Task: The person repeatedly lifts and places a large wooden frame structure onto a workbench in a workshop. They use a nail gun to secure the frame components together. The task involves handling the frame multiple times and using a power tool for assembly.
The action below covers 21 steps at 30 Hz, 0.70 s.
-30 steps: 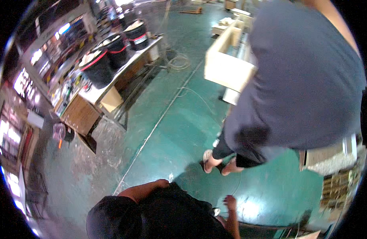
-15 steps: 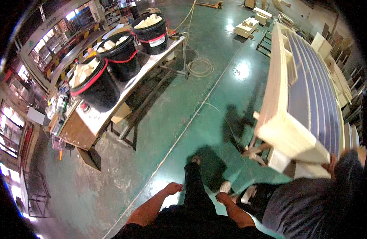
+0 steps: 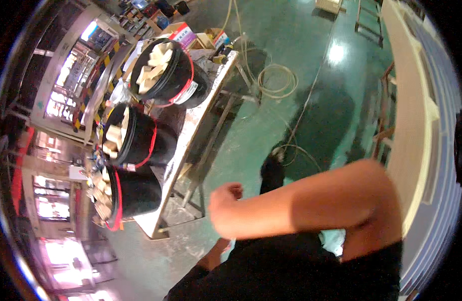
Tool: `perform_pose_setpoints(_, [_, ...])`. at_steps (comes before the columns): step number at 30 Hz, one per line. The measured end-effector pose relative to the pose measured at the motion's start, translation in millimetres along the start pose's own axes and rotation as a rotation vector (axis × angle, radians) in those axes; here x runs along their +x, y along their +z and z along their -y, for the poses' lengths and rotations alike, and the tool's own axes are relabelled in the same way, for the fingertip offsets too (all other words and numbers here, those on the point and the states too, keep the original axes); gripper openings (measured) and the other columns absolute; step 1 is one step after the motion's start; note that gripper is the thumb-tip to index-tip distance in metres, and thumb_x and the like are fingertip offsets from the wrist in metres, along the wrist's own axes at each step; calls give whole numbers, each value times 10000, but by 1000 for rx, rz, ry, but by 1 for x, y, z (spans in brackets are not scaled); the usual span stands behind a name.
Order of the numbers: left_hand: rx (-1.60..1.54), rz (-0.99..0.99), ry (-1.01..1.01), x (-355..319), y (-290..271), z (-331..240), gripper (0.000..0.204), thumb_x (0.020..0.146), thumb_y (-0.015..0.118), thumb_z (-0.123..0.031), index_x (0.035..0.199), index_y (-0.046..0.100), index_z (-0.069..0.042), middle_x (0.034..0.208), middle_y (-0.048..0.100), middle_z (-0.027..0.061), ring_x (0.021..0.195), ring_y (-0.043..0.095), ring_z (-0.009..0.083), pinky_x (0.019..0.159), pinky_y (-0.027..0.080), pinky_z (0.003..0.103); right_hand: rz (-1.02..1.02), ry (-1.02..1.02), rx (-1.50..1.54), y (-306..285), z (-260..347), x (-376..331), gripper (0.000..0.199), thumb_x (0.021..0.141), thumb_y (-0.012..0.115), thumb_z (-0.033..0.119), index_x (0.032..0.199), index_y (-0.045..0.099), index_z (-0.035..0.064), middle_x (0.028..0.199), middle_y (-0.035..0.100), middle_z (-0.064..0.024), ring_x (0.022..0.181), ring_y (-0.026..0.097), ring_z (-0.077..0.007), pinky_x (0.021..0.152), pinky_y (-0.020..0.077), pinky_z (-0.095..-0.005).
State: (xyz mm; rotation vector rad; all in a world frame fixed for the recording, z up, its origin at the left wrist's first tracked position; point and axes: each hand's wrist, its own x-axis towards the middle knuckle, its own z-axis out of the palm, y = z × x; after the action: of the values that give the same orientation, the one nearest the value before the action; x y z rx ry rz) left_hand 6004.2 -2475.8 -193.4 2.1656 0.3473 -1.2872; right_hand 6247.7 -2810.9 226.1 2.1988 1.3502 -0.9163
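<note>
My right hand (image 3: 226, 196) is curled into a loose fist with nothing visible in it. Its bare forearm (image 3: 311, 203) stretches across the middle of the view from the right. The fist hovers over the green floor, just right of a long metal table (image 3: 190, 133). On that table stand three black buckets with red rims (image 3: 163, 70) (image 3: 128, 138) (image 3: 133, 193), filled with pale wooden pieces. A strip of my left forearm (image 3: 214, 255) shows below, beside my black shirt; that hand itself is hidden.
A coiled pale hose (image 3: 276, 80) lies on the green floor (image 3: 301, 55) beyond the table. A large pale wooden panel (image 3: 416, 130) stands along the right. Cardboard boxes (image 3: 183, 35) sit at the table's far end. My dark shoe (image 3: 272, 170) is on the floor.
The view has swung toward the bucket table, which is now closer. My right forearm has risen across the middle of the view. The person in the grey shirt is gone from sight.
</note>
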Motion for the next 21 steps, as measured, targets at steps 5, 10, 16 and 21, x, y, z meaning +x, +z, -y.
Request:
perform_pose_setpoints(5, [-30, 5, 245, 182, -108, -319, 229, 1053, 604, -316, 1089, 675, -101, 938, 737, 58, 825, 702, 186, 737, 540, 388, -32, -77, -63, -81, -173, -124, 450, 815, 818, 334, 1222, 809, 142, 1207, 770, -177, 1104, 730, -385, 900, 575, -664])
perform_pose_setpoints(10, [-409, 10, 379, 322, -199, -712, 249, 1090, 575, -311, 1140, 668, -85, 992, 757, 57, 850, 700, 164, 777, 539, 347, -74, -122, 30, -57, -369, -180, 463, 809, 828, 322, 1233, 805, 138, 1242, 760, -176, 1142, 718, -388, 920, 571, -665])
perform_pose_setpoints(16, [-396, -27, 498, 408, -238, -1002, 287, 1093, 550, -332, 1121, 681, -79, 985, 753, 52, 836, 688, 146, 739, 530, 329, -144, -71, 141, 30, -623, -246, 480, 801, 839, 307, 1247, 800, 134, 1284, 747, -175, 1188, 703, -392, 943, 566, -668])
perform_pose_setpoints(21, [7, 148, 317, 454, -190, -1037, 308, 1072, 561, -346, 1078, 695, -69, 953, 754, 67, 820, 693, 172, 732, 535, 353, -130, -81, 345, 71, -825, -316, 495, 794, 848, 295, 1258, 796, 130, 1319, 737, -174, 1226, 691, -395, 963, 562, -669])
